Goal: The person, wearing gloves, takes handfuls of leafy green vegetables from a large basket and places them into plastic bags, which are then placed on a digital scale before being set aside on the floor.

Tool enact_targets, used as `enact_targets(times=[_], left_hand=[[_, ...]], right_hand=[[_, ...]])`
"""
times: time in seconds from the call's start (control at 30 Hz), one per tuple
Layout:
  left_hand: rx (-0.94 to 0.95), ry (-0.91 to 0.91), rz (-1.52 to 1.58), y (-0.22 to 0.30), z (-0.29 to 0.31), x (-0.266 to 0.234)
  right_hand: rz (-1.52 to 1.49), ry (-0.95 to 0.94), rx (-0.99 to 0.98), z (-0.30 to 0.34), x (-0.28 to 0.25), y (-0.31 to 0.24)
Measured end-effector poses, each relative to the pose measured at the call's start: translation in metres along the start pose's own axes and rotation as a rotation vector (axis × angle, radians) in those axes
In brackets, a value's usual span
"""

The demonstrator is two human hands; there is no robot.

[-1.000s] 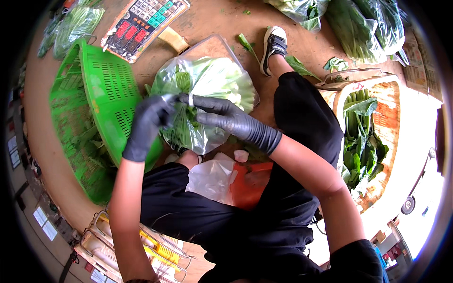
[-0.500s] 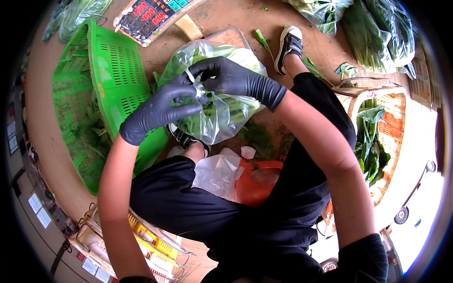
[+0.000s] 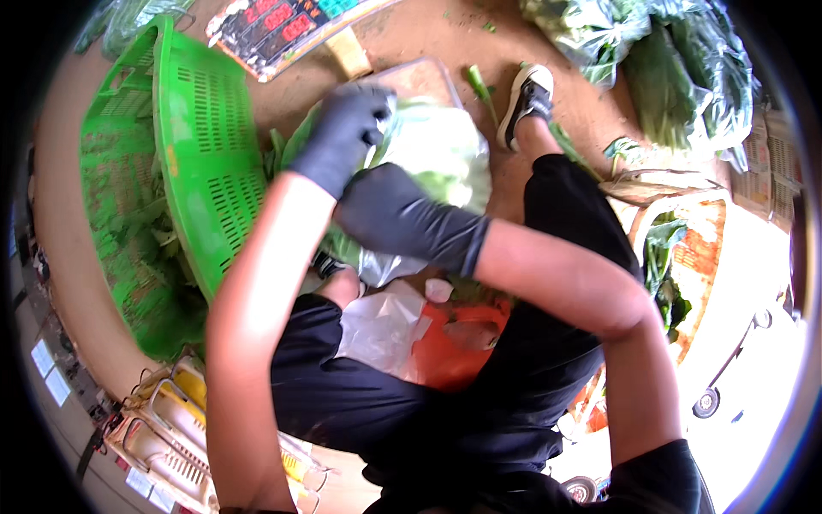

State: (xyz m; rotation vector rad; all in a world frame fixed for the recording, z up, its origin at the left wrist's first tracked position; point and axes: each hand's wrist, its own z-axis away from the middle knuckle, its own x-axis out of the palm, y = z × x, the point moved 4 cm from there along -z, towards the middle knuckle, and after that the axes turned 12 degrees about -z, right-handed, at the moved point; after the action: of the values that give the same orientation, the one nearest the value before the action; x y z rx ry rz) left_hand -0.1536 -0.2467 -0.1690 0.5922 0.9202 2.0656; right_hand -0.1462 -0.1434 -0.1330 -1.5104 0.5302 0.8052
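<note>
Just one view here: a wide fisheye on the person's head, looking steeply down at the lap and dirt floor point(image 3: 411, 34). It sits close, forearms filling the middle, edges bending and going dark at the rim.

Left hand point(image 3: 347, 128) gloved, grip clenched; right hand point(image 3: 390, 214) gloved, crossing beneath.

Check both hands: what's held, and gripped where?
Both gloved hands hold the clear bag of greens: left hand pinches its top, right hand grips its side.
</note>
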Motion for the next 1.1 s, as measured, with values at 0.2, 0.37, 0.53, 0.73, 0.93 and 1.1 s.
enact_targets(times=[0.2, 0.37, 0.53, 0.73, 0.93, 1.1], left_hand=[[0.171, 0.073, -0.265, -0.052, -0.009, 0.000], [0.512, 0.171, -0.644, 0.007, 0.126, -0.020], [0.399, 0.559, -0.310, -0.016, 0.226, -0.067], [0.420, 0.615, -0.187, -0.003, 0.243, -0.073], [0.589, 0.859, -0.112, -0.065, 0.346, -0.104], [0.249, 0.908, -0.158, -0.241, 0.401, -0.115]], right_hand=[[-0.145, -0.014, -0.080, 0.045, 0.030, -0.023], [-0.138, -0.299, -0.314, 0.104, 0.009, -0.080], [-0.260, -0.360, -0.066, 0.106, -0.053, -0.076], [-0.088, -0.130, -0.048, 0.081, -0.199, -0.015], [-0.085, -0.115, 0.436, 0.177, -0.298, -0.035], [0.094, 0.007, 0.620, 0.243, -0.336, -0.019]])
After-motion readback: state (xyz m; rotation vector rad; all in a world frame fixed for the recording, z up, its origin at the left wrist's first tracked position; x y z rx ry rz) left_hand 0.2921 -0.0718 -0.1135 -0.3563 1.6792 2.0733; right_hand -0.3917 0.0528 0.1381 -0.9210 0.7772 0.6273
